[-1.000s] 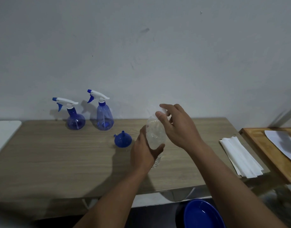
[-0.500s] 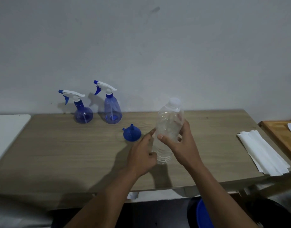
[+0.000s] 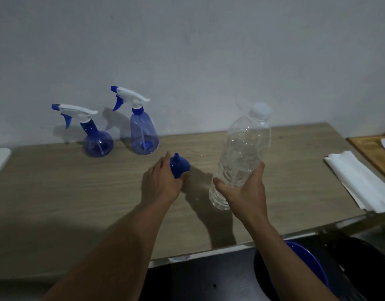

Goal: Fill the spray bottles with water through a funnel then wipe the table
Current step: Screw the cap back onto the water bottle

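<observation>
At the table (image 3: 78,192), left fingers (image 3: 162,164) clasp spout-up funnel (image 3: 181,165); right fingers (image 3: 260,171) clasp cap-up bottle (image 3: 243,144).

Left hand (image 3: 161,183) curled round blue funnel (image 3: 180,167) on counter (image 3: 78,187). Right hand (image 3: 243,192) grips clear water bottle (image 3: 243,148) low down, white cap on, leaning a bit right. Round spray bottle (image 3: 97,145) and tall spray bottle (image 3: 143,135) side by side at back wall. White paper stack (image 3: 361,181) far right.
</observation>
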Available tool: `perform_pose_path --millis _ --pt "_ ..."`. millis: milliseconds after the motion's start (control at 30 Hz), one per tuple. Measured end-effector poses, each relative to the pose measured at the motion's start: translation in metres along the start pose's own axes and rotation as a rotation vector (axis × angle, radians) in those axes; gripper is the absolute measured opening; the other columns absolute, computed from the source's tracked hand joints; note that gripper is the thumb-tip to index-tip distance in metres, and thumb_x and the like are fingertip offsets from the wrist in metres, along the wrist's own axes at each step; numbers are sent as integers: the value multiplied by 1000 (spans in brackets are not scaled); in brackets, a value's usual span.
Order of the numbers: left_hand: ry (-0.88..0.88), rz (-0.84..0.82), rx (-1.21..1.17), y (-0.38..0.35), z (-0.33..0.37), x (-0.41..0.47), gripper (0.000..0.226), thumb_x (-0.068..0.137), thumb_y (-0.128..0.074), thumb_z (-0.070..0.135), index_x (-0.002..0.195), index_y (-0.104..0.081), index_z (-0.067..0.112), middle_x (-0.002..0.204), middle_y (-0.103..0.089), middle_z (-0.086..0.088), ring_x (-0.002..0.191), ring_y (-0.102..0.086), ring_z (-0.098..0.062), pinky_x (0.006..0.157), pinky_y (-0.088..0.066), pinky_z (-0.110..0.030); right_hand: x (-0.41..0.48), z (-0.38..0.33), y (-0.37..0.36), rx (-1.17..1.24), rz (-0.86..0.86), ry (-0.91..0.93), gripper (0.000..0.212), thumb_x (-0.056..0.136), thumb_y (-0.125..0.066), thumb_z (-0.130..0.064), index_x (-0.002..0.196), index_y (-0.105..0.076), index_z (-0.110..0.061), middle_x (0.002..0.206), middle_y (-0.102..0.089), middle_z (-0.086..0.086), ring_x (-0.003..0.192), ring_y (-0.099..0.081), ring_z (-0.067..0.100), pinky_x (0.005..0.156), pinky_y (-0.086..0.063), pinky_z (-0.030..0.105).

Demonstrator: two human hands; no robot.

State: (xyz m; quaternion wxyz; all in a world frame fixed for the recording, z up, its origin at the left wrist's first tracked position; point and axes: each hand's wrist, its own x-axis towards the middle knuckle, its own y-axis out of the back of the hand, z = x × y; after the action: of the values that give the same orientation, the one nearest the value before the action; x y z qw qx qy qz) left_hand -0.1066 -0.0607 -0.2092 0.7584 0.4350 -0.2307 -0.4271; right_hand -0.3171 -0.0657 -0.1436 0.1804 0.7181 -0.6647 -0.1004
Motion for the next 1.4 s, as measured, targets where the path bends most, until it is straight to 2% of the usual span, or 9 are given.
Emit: perform_pose_path --millis 233,400,600,733,833,967,1067,1167,1400 --pt "-87 57 29 -1 13 7 48 95 -51 55 136 -52 30 131 -61 2 112 -59 -29 96 -46 -41 9 -4 1 -16 30 -26 75 69 -89 -25 119 -35 -36 105 -57 -20 89 -58 -6 63 -46 3" --pt "-81 83 -20 -2 31 19 34 97 -50 48 128 -57 36 122 -63 7 105 -62 -25 88 -50 -39 42 -8 -9 -20 11 -11 74 69 -89 -27 121 -37 -35 106 -59 -19 89 -60 -3 62 -47 6" --pt "50 140 -64 -2 47 71 22 98 -47 49 109 -59 34 102 -69 3 88 -65 -25 80 -55 -41 108 -12 -31 0 -11 14 70 69 -88 -31 118 -37 -36 100 -59 -22 87 -60 -6 63 -45 7" --pt "53 171 -132 -10 49 98 22 97 -51 42 115 -63 34 107 -69 3 93 -64 -24 79 -55 -41 155 -10 -44 -1 -21 64 68 71 -86 -28 117 -37 -34 95 -57 -25 80 -57 -12 59 -43 3" --pt "30 195 -138 -17 49 109 26 98 -52 41 118 -63 30 109 -69 1 97 -64 -25 81 -54 -40 182 -7 -51 3 -36 92 68 72 -86 -30 118 -35 -32 97 -59 -19 80 -59 -4 59 -43 2" --pt "46 212 -131 -25 50 117 27 98 -52 48 113 -63 28 101 -70 0 92 -64 -24 78 -55 -40 205 -2 -58 1 -53 138 77 70 -88 -32 127 -37 -25 118 -56 -6 101 -59 12 67 -42 2" --pt "36 239 -142 -29 51 117 31 96 -55 49 115 -64 26 102 -71 1 94 -65 -24 79 -55 -42 213 7 -56 -12 -43 174 86 66 -91 -37 132 -37 -22 128 -49 -1 116 -54 16 85 -46 16" --pt "42 245 -152 -27 54 115 30 96 -57 46 116 -65 24 103 -71 1 95 -65 -25 80 -55 -42 216 10 -54 -20 -54 180 91 64 -90 -44 133 -35 -24 129 -49 -2 117 -55 17 93 -54 33" --pt "49 186 -129 -20 56 115 25 97 -53 46 113 -61 28 104 -70 2 95 -65 -24 79 -56 -44 210 4 -55 -25 -67 137 106 61 -92 -50 144 -30 -29 139 -45 -7 125 -51 12 95 -50 30"
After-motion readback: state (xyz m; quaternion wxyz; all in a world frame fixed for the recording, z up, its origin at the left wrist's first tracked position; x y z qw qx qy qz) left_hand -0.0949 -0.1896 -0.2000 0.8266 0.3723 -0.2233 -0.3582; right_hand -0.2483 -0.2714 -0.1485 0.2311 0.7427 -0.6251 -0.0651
